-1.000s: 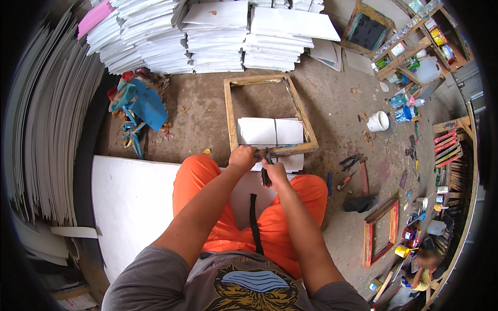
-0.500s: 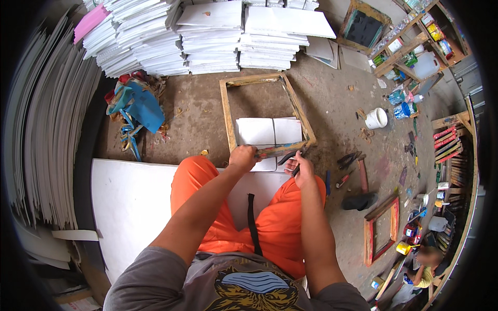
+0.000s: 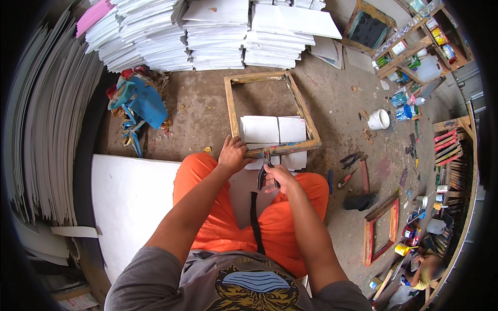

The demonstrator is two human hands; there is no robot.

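A worn wooden frame [image 3: 232,106] lies in front of me, its near bar tilted close to my knees. My left hand [image 3: 233,154] is closed over the near left corner of that frame. In my right hand [image 3: 278,178] are black-handled pliers [image 3: 261,175], handles spread. Their jaws meet the near bar a little right of my left hand; what they grip there is too small to tell. Beneath the frame's near part sits a strapped bundle of white sheets [image 3: 259,128], showing through the opening and past the bar.
A second pair of pliers [image 3: 351,159] and a hammer [image 3: 364,176] lie on the floor to my right, near a red-edged frame [image 3: 369,241]. White stacks [image 3: 217,41] stand at the back. Blue cloth [image 3: 148,103] lies left. A person [image 3: 423,272] sits far right.
My right hand has brought the pliers leftward, and their jaws now sit at the near bar. My left hand has shifted left along the bar to the corner.
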